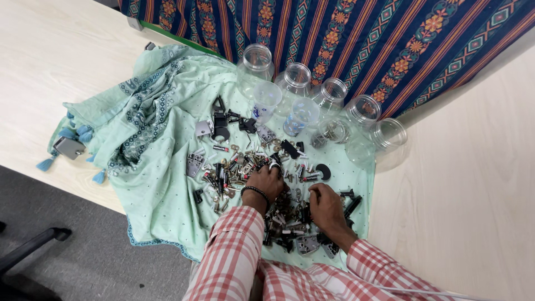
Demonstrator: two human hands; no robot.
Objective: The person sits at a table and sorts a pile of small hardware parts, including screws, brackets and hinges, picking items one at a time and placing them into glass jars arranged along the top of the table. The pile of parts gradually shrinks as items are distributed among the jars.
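Red-and-white checked sleeves (pixel 234 251) fill the lower centre of the head view, both hands reaching into a heap of small dark metal hardware (pixel 256 167) spread on a pale green patterned cloth (pixel 161 167), which keeps the loose bits from rolling across the light wooden table (pixel 473 195). Left hand (pixel 266 181) lies knuckles up on the heap, fingers curled among parts; right hand (pixel 325 207) likewise, lower right. Whether either pinches a piece, I cannot tell. Clear plastic jars (pixel 312 106) lie open-mouthed at upper centre, near the heap.
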